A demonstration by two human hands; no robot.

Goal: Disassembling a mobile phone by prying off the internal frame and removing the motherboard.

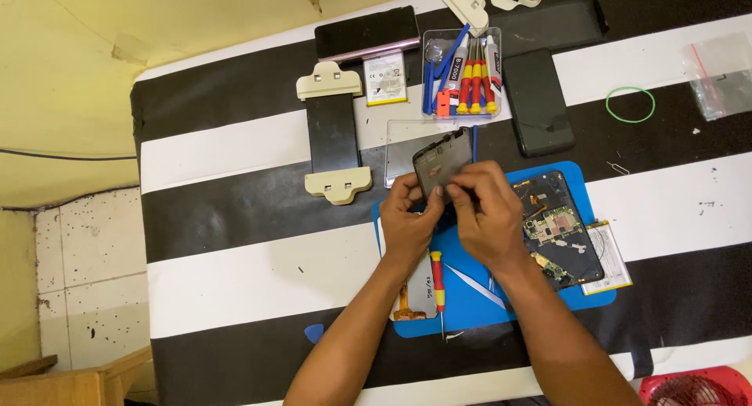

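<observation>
On black-and-white striped table [258, 241], beside yellow wall [70, 69] and tiled floor [86, 280]: left hand [407, 222] and right hand [486, 214] pinching phone frame [443, 161] above blue mat [470, 296]; red screwdriver [438, 279] below.

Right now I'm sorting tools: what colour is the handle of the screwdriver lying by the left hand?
Red with a yellow band, on the screwdriver; head view.
</observation>
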